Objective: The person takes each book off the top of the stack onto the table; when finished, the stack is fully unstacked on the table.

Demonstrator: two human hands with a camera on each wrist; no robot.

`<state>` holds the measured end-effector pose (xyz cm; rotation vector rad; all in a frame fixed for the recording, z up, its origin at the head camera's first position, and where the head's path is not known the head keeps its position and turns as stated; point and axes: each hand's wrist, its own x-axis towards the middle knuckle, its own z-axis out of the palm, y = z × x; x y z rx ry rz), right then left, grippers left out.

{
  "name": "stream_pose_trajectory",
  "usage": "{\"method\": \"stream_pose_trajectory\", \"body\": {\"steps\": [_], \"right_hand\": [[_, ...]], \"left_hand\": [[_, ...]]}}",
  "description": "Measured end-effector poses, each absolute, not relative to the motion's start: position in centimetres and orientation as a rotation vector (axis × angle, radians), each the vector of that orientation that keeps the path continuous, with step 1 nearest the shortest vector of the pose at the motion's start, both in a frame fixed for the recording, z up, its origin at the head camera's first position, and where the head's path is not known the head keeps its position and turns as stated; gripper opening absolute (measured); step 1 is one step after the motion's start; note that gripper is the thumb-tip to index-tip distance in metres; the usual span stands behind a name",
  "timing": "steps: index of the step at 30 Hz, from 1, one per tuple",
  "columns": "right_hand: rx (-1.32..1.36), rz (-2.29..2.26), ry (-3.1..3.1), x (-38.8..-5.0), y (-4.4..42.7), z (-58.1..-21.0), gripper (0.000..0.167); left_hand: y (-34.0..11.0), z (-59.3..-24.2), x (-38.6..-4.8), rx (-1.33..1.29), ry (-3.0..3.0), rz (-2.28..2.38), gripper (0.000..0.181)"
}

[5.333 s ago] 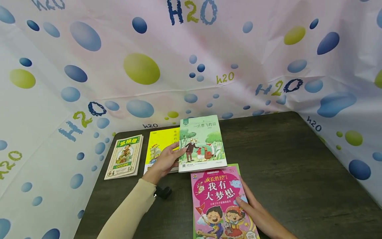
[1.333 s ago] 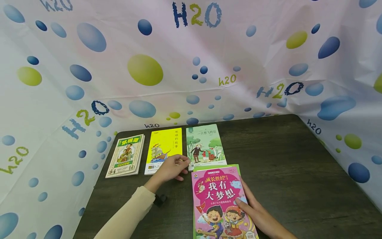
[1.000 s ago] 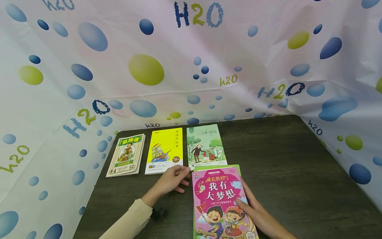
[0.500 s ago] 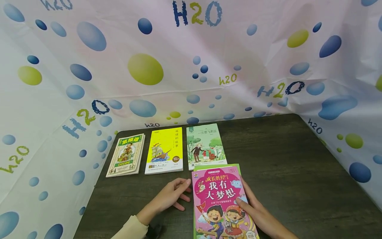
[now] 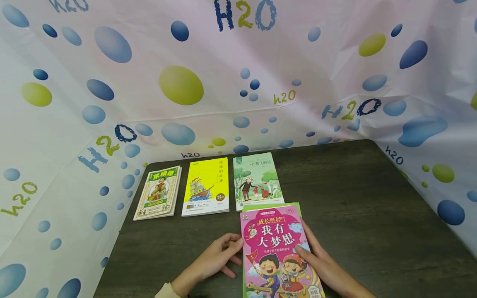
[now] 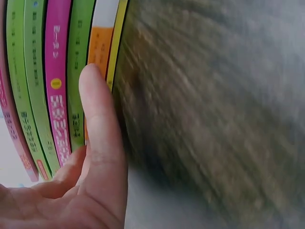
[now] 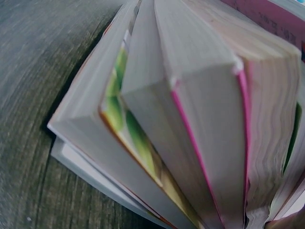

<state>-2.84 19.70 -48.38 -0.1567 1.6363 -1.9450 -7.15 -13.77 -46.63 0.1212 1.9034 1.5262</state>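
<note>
In the head view a stack of books with a pink cover (image 5: 279, 248) on top lies at the front. The right hand (image 5: 328, 265) grips its right side, thumb on the cover. At its left side is the left hand (image 5: 216, 260), fingers extended and parted. The left wrist view shows that hand (image 6: 100, 143) with a fingertip against the stack's spines, among them a magenta spine (image 6: 58, 86) and an orange one (image 6: 100, 45). Page edges (image 7: 205, 109) of the stacked books fill the right wrist view, where hardly any of the right hand shows.
Behind the stack, a cream-and-green book (image 5: 157, 194), a yellow book (image 5: 206, 186) and a pale green book (image 5: 258, 182) lie in a row on the dark table (image 5: 354, 198). The pale green one's lower edge meets the stack in the head view. A dotted sheet (image 5: 223, 62) hangs behind.
The pale green book, earlier held by the left hand above the stack, now lies right of the yellow one. The left hand has let go and come down to the stack's left side.
</note>
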Motion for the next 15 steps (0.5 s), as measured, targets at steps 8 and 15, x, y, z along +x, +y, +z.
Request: {"method": "stream_pose_trajectory", "body": {"steps": [8, 15], "right_hand": [[-0.163, -1.935, 1.649, -2.9, 19.7, -48.5, 0.075], [-0.172, -1.939, 1.652, -2.8, 19.7, -48.4, 0.074]], "left_hand": [[-13.3, -47.0, -6.1, 0.104, 1.846, 1.582, 0.065], [-13.7, -47.9, -5.7, 0.147, 1.793, 1.555, 0.072]]}}
